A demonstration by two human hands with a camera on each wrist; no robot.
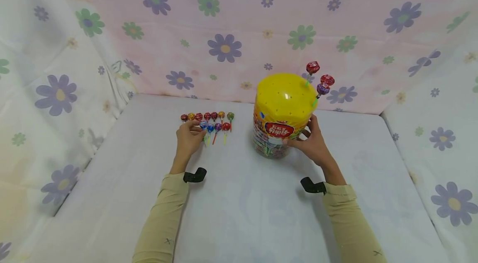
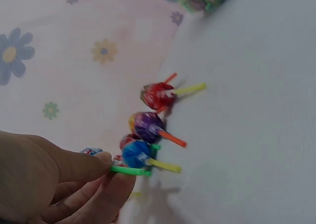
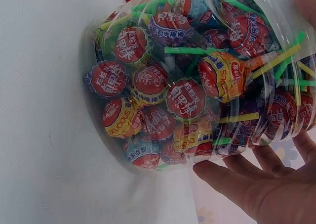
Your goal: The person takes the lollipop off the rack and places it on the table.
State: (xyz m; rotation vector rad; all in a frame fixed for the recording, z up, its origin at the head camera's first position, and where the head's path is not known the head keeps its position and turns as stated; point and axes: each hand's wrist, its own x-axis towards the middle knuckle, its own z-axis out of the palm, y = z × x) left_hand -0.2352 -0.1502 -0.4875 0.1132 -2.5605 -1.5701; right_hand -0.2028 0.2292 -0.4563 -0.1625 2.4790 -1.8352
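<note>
My left hand (image 1: 189,137) pinches a blue-wrapped lollipop (image 1: 203,125) between thumb and fingertips. In the left wrist view its green stick (image 2: 127,170) sticks out past the fingertips, and the fingers partly cover its head. Just right of it on the table lie a blue lollipop (image 1: 210,129), a purple one (image 1: 218,127) and a red one (image 1: 226,127). With thumb in front and fingers at the side, my right hand (image 1: 311,142) grips a clear jar (image 3: 163,100) full of lollipops. The jar leans slightly under its yellow lid (image 1: 280,93).
Behind the front lollipops runs a row of several more, ending in a green one (image 1: 230,116). Three lollipops, one of them purple (image 1: 323,88), stand stick-down in the lid's right edge. Flowered cloth (image 1: 239,22) walls the white table (image 1: 239,213) at the back and sides.
</note>
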